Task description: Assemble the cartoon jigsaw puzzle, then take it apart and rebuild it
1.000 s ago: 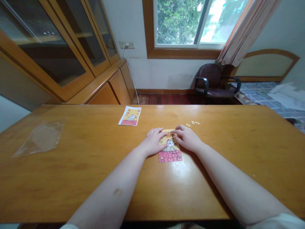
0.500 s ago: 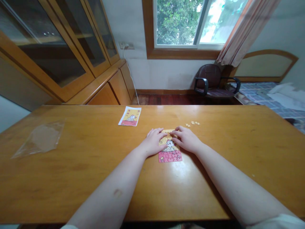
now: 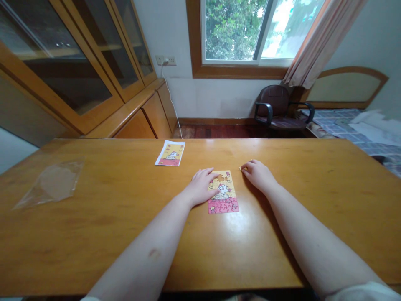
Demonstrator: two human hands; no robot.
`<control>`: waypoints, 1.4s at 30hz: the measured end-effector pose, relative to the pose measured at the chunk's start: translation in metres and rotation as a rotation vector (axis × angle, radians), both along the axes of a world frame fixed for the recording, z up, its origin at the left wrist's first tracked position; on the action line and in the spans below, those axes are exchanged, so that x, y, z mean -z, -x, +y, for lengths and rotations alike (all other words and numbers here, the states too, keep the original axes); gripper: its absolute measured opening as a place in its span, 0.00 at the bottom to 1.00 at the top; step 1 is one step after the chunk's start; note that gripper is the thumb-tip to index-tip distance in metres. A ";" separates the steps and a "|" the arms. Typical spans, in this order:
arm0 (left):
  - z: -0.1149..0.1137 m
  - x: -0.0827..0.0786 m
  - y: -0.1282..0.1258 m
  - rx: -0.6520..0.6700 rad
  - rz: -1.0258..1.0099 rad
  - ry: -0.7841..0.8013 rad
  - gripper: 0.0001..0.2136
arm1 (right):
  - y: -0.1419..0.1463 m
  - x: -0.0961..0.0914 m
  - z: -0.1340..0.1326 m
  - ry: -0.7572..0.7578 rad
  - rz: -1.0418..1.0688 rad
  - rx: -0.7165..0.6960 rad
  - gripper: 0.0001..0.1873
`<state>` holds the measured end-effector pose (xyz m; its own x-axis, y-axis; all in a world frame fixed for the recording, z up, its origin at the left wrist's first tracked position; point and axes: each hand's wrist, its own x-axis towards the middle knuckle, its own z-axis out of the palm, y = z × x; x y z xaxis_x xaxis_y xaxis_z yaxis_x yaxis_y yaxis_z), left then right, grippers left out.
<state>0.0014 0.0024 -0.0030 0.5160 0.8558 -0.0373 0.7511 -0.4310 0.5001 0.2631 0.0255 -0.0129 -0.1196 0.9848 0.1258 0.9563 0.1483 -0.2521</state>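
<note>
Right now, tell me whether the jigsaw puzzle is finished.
Unfinished: the jigsaw puzzle has a gap in its top edge, next to the left hand.

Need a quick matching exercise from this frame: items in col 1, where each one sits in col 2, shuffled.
Items
1. Left hand
2. Right hand
3. Clear plastic bag
4. Printed picture card

Places
A. Flat on the left side of the table
B. Near the table's far edge, beyond the puzzle
C. Fingertips at a loose jigsaw piece, right of the puzzle
D. Resting on the left edge of the jigsaw puzzle

Pairs: 1-D, 2-C, 3-A, 4-B
</note>
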 end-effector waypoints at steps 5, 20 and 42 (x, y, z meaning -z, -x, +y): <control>0.000 0.001 0.000 0.000 -0.006 -0.008 0.26 | 0.003 0.002 0.002 0.034 -0.019 0.038 0.10; 0.001 0.002 0.000 -0.019 -0.006 -0.007 0.26 | 0.008 0.001 -0.004 0.131 0.136 -0.119 0.07; 0.001 0.005 0.000 -0.012 -0.010 -0.023 0.26 | 0.022 -0.006 -0.016 0.246 0.372 -0.146 0.04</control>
<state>0.0014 0.0037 -0.0084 0.5057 0.8626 -0.0128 0.7514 -0.4331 0.4978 0.2408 0.0095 -0.0066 -0.2498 0.9671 -0.0485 0.7677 0.1673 -0.6187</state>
